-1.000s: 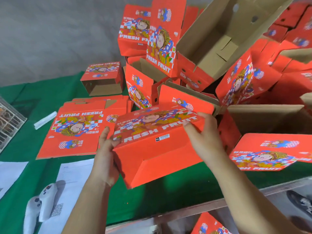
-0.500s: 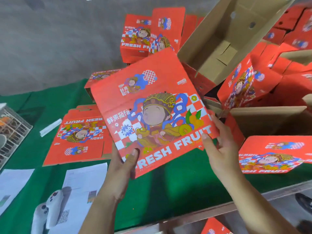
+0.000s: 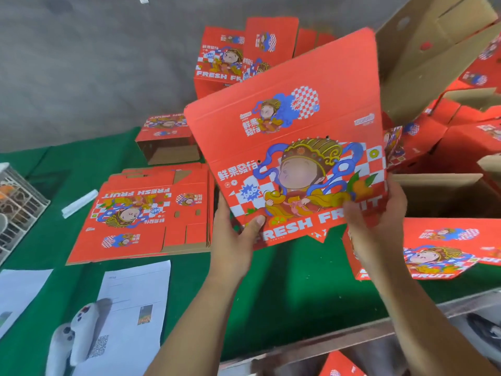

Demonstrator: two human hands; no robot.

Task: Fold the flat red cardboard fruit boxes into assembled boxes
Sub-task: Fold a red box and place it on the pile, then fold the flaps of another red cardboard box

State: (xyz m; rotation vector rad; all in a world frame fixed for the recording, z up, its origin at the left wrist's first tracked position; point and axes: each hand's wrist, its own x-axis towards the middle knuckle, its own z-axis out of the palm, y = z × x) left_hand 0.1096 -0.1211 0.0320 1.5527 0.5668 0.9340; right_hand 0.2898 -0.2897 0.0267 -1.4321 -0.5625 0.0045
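- The red box (image 3: pixel 292 147) is held up above the green counter (image 3: pixel 284 299), near its front edge, printed face toward the camera and tilted so its top leans to the right.
- The left hand (image 3: pixel 233 240) pinches the box's lower left corner, thumb on the printed face just beside the word FRESH; that grip is closed on the cardboard.
- The right hand (image 3: pixel 379 221) grips the lower right corner, fingers wrapped over the letters of FRUIT.
- Whether the bottom flaps are locked cannot be told; the box's underside faces away.
- To do this step well, I judge it best to keep both corners pinched evenly and turn the box until its opening shows.
- The flat stack (image 3: pixel 143 213) lies on the counter's left part, well apart from the assembled boxes (image 3: pixel 444 248) along the right.
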